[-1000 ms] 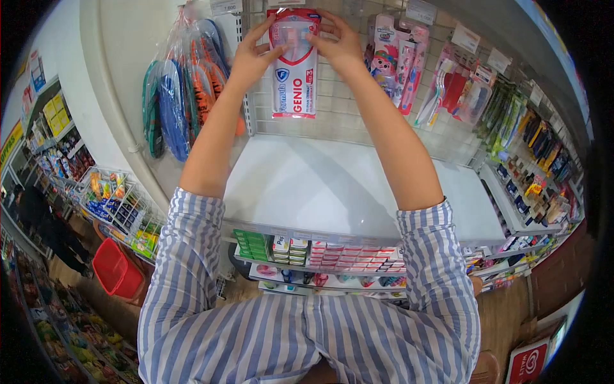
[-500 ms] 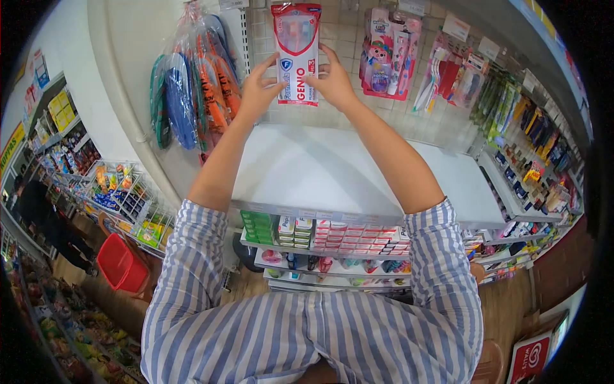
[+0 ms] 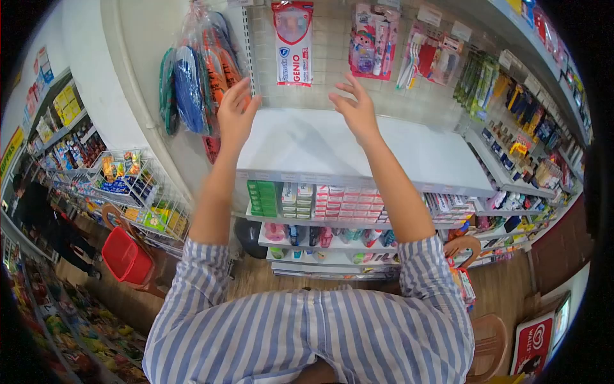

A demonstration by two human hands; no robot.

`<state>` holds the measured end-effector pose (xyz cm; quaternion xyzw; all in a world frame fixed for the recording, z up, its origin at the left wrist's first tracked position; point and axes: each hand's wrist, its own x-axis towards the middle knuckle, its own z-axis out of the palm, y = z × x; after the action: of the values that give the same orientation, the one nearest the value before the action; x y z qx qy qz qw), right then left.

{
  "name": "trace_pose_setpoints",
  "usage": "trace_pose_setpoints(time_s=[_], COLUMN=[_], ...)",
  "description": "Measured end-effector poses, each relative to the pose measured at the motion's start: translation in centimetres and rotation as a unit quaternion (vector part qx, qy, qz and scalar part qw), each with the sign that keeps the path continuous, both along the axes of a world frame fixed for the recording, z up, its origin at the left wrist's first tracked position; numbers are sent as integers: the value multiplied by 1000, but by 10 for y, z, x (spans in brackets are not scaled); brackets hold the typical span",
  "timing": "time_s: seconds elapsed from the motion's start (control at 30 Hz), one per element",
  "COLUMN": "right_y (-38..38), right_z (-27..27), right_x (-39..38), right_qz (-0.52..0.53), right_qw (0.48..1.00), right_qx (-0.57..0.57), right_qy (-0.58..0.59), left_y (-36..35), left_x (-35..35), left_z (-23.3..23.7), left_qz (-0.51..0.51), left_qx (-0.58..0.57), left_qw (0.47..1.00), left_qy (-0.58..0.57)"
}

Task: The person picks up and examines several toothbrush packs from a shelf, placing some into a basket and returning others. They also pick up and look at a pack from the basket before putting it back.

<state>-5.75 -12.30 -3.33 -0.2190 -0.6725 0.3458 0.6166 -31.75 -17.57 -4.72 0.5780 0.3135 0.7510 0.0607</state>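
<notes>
A red and white toothbrush pack [image 3: 294, 63] marked GENIO hangs on the wall grid above the white shelf [image 3: 409, 144]. My left hand [image 3: 236, 116] is raised to the lower left of the pack, near the bagged flip-flops [image 3: 189, 83]. It is open and holds nothing. Over on the right, my right hand [image 3: 358, 110] is raised with its fingers apart and nothing in them. It is below a pink children's toothbrush set [image 3: 373, 43]. Neither hand touches the GENIO pack.
More toothbrush packs [image 3: 435, 54] hang to the right. Small toothpaste boxes [image 3: 350, 203] fill the shelf below. A red basket [image 3: 128, 256], wire snack racks [image 3: 131, 179] and a person in dark clothes [image 3: 48, 224] are at left. A brown plastic chair [image 3: 491, 349] is at lower right.
Both hands have let go of the GENIO toothbrush pack, which now hangs on the wall grid. They have drawn down and outward, away from it.
</notes>
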Motion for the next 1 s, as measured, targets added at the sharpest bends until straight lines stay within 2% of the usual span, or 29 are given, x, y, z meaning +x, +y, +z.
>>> trace_pose_setpoints(time_s=[0.03,0.1,0.13,0.2,0.33,0.43,0.5,0.57,0.63,0.67,0.7,0.8,0.9,1.0], right_y=[-22,-69,-89,-129,-186,-227,-257,-296,-328,-337,-349,-368,-376,-384], right_z=[-7,-30,-48,-90,-200,-293,-343,-370,-382,-408,-403,-413,-425,-448], right_x=[11,34,45,63,91,113,131,147,166,174,180,208,245,293], right_qz=[-4,52,36,-15,-108,-170,-205,-248,-267,-249,-290,-342,-383,-428], right_qw=[1000,990,988,987,960,907,886,851,872,868,851,835,799,780], right_qx=[-4,-42,-39,-52,-178,-311,-355,-412,-395,-403,-421,-422,-443,-421], right_qy=[2,128,142,151,187,227,216,212,110,149,120,83,137,179], left_y=[-16,-57,-80,-109,-160,-189,-210,-231,-251,-251,-253,-252,-249,-242], left_x=[7,30,47,66,124,165,190,216,238,248,260,307,358,411], left_z=[-10,-35,-48,-91,-179,-253,-291,-301,-315,-323,-329,-334,-333,-342], left_qz=[40,83,88,105,10,-33,-73,-116,-168,-206,-247,-351,-430,-467], left_qx=[32,54,48,16,-200,-246,-315,-367,-428,-427,-422,-446,-472,-506], left_qw=[999,995,994,994,977,964,937,917,884,880,872,823,769,721], left_qy=[-4,-27,-48,5,-76,-98,-130,-108,-82,-33,13,22,31,76])
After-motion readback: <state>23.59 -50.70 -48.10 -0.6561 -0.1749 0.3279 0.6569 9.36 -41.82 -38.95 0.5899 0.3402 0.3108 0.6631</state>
